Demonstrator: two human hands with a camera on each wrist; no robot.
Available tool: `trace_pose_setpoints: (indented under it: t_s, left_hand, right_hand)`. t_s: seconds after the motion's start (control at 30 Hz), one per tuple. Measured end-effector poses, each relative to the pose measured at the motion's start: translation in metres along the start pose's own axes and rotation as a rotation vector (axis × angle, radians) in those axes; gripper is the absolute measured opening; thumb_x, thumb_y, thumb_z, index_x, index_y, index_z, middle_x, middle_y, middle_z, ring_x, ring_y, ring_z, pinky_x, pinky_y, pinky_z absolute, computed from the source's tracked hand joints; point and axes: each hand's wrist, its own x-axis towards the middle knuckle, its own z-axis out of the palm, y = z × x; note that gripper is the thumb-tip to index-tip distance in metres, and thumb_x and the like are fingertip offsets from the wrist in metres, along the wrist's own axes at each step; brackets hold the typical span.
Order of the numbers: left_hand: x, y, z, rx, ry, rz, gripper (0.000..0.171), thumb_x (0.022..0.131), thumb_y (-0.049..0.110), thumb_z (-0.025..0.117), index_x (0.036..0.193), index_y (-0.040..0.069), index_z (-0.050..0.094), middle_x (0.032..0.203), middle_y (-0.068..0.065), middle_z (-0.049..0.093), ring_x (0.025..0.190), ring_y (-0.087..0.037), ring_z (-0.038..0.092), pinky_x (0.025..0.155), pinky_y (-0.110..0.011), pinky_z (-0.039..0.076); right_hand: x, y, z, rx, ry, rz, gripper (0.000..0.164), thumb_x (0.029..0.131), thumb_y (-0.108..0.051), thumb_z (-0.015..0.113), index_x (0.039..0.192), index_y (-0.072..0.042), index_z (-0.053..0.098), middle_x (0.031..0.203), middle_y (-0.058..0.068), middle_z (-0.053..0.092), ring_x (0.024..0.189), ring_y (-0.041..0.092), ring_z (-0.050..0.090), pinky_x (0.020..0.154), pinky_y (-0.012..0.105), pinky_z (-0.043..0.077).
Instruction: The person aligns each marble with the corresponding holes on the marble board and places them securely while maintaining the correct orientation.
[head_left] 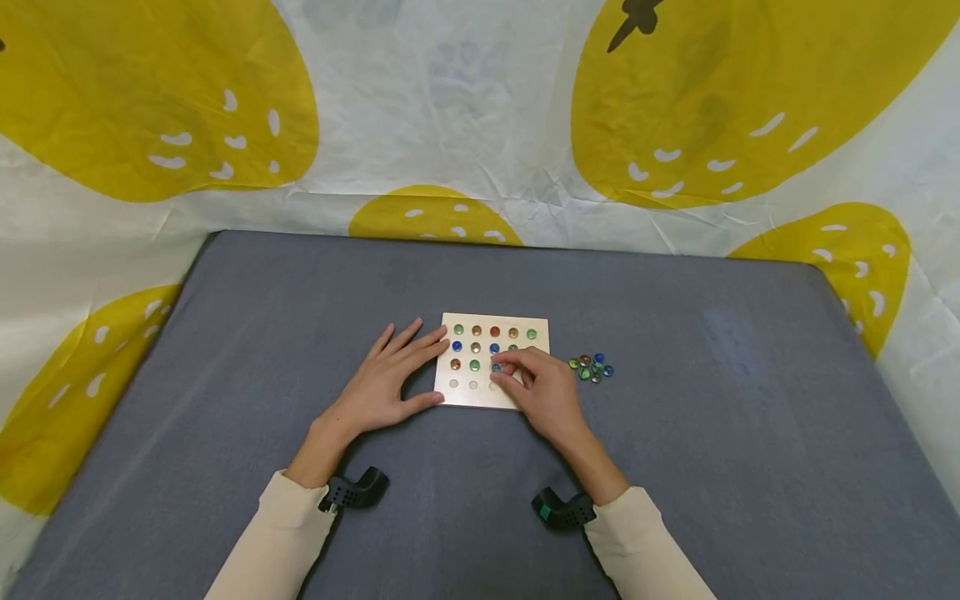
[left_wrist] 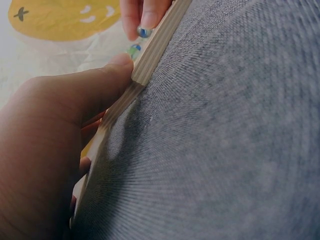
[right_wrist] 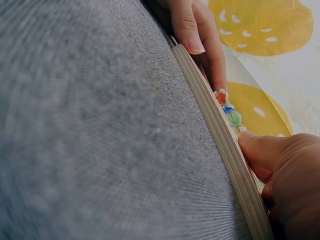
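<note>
A pale wooden board (head_left: 465, 399) with rows of round hollows lies on the grey cloth; its upper rows bear green, amber, red and blue marbles. Over its third row, thumb and forefinger of my right hand (head_left: 542, 390) pinch a blue marble (left_wrist: 144, 32). My left hand (head_left: 386, 382) spreads along the board's left side, fingertips at the edge and thumb at the near left corner. In the right wrist view, a green marble (right_wrist: 233, 117) and a red one (right_wrist: 220, 96) sit in the board between the hands. The right hand covers part of the board's right side.
Just right of the board lies a loose cluster of marbles (head_left: 586, 374), green, blue and reddish. Grey cloth (head_left: 675, 433) covers the table. A white curtain with yellow shapes (head_left: 450, 125) hangs behind the far edge.
</note>
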Motion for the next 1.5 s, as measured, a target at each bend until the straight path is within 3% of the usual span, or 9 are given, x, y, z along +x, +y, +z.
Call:
trace_pose_setpoints:
  t_s: [1.13, 1.5]
  left_hand:
    - [-0.0003, 0.0003, 0.0003, 0.001, 0.004, 0.007, 0.071, 0.089, 0.051, 0.062, 0.148, 0.018, 0.039, 0.154, 0.002, 0.031, 0.143, -0.028, 0.018, 0.115, -0.051, 0.004]
    - [-0.0006, 0.0008, 0.0018, 0.006, 0.002, 0.004, 0.071, 0.089, 0.051, 0.061, 0.148, 0.018, 0.040, 0.154, 0.002, 0.031, 0.143, -0.028, 0.019, 0.115, -0.051, 0.004]
  right_hand:
    - [0.0008, -0.0022, -0.0003, -0.003, 0.020, -0.021, 0.017, 0.078, -0.014, 0.081, 0.095, -0.014, 0.077, 0.071, -0.009, 0.059, 0.050, 0.003, 0.038, 0.044, 0.023, 0.031]
    - [-0.0001, -0.0003, 0.0003, 0.004, -0.013, 0.040, 0.015, 0.082, -0.017, 0.078, 0.096, -0.016, 0.077, 0.072, -0.010, 0.059, 0.051, 0.006, 0.040, 0.045, 0.025, 0.032]
